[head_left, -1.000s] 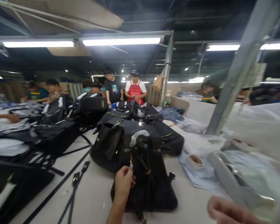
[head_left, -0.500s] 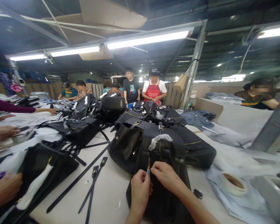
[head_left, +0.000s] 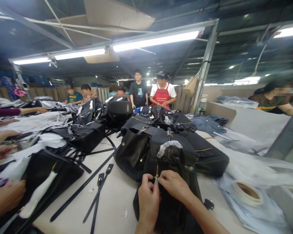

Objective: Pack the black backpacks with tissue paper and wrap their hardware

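Observation:
A black leather backpack (head_left: 169,208) lies in front of me, its flap and top handle (head_left: 169,148) pointing away. Clear plastic film is wrapped about that handle. Both hands meet at a gold zipper on its front. My left hand (head_left: 148,196) pinches the small zipper pull (head_left: 156,178), which has something pale grey around it, perhaps film or tape. From the other side, my right hand (head_left: 174,186) closes its fingertips on the same pull. The fingers partly cover what lies between them.
More black bags (head_left: 132,152) lie beyond and left. Buckled straps (head_left: 96,198) rest on the table (head_left: 117,208) at left. A tape roll (head_left: 247,193) sits on pale sheets at right. A co-worker's hand (head_left: 8,198) holds a bag (head_left: 56,182) at far left; other people work behind.
My left hand has shifted slightly, with its index finger now bent higher over the zipper pull. Both hands stay at the pull. The view has moved a little.

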The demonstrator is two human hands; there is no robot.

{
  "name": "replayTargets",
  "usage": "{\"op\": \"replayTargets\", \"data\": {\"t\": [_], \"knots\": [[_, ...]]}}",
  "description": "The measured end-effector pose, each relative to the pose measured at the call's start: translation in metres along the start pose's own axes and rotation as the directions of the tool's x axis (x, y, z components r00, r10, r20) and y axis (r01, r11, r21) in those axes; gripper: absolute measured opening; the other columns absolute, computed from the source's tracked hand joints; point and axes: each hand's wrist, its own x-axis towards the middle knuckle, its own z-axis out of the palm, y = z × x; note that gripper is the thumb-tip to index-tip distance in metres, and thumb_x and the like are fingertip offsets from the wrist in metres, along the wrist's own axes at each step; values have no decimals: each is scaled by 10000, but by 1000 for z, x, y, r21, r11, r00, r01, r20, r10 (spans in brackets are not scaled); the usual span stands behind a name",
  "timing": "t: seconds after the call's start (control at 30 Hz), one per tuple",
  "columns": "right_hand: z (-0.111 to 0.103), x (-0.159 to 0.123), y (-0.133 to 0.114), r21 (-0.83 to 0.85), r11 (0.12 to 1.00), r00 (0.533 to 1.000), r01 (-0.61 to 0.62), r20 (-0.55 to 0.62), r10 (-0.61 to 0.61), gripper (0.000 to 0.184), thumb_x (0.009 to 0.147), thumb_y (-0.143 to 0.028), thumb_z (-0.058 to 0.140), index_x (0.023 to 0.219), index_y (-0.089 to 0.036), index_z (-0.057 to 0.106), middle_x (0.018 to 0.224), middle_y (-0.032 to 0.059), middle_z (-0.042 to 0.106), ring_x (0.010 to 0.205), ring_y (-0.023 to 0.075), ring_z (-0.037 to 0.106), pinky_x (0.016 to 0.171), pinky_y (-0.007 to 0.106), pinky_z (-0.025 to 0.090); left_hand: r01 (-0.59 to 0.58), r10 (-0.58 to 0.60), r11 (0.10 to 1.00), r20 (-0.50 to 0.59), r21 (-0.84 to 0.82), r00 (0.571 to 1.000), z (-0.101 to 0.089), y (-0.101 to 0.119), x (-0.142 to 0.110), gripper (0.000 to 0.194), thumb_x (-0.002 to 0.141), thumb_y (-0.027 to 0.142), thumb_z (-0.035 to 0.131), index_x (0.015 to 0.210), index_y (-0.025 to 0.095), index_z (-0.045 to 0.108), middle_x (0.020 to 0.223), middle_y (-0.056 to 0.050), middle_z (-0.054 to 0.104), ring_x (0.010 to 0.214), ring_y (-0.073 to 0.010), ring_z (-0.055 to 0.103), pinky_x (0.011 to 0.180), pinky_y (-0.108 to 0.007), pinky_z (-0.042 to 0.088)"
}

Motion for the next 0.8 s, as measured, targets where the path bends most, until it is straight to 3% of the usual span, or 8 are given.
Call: {"op": "replayTargets", "data": {"t": [0.1, 0.23, 0.33, 0.43, 0.63, 0.8], "knots": [[2, 1, 2, 13, 1000, 1000, -24, -6, 24, 220, 759, -223, 510, 576, -211, 631, 676, 35, 667, 678, 176, 573, 577, 259, 303, -65, 65, 998, 11, 8, 998, -1, 0, 0, 371, 829, 396, 551, 1138, 191, 570, 554, 40, 550, 481, -130, 554, 477, -211, 432], [4, 2, 4, 66, 997, 999, -45, 18, 44, 252, 757, -206, 509, 522, -195, 601, 627, 31, 652, 646, 166, 567, 546, 252, 302, 188, -173, 957, 85, -221, 981, -3, 6, 7, 386, 701, 487, 646, 881, 147, 614, 543, 13, 568, 440, -113, 515, 416, -210, 383], [4, 3, 3, 122, 991, 997, -55, 62, 48, 315, 754, -181, 489, 441, -192, 520, 510, 8, 593, 565, 144, 549, 518, 243, 308, 318, -276, 892, 168, -323, 946, -5, 11, 12, 512, 592, 553, 693, 849, 123, 588, 542, -2, 586, 430, -92, 496, 411, -200, 379], [5, 3, 2, 171, 982, 994, -79, 89, 64, 319, 760, -171, 475, 443, -198, 492, 429, -17, 538, 506, 130, 544, 514, 231, 330, 332, -282, 877, 186, -347, 941, -3, 13, 10, 547, 547, 597, 713, 800, 141, 549, 533, 0, 591, 428, -83, 496, 410, -191, 380], [7, 1, 2, 256, 955, 988, -151, 31, 148, 86, 744, -124, 525, 734, -204, 555, 430, -77, 523, 468, 112, 543, 516, 208, 353, 246, -204, 906, 154, -345, 967, 1, 15, 1, 531, 588, 643, 694, 733, 175, 489, 520, 12, 599, 401, -73, 496, 386, -178, 361], [-4, -4, -3, 355, 916, 983, -185, 62, 174, 183, 705, -72, 545, 564, -187, 524, 384, -73, 468, 412, 77, 425, 448, 201, 264, 270, -218, 908, 186, -322, 958, -5, 15, 4, 487, 618, 597, 688, 752, 171, 493, 532, -1, 619, 406, -81, 513, 373, -172, 370]]}}
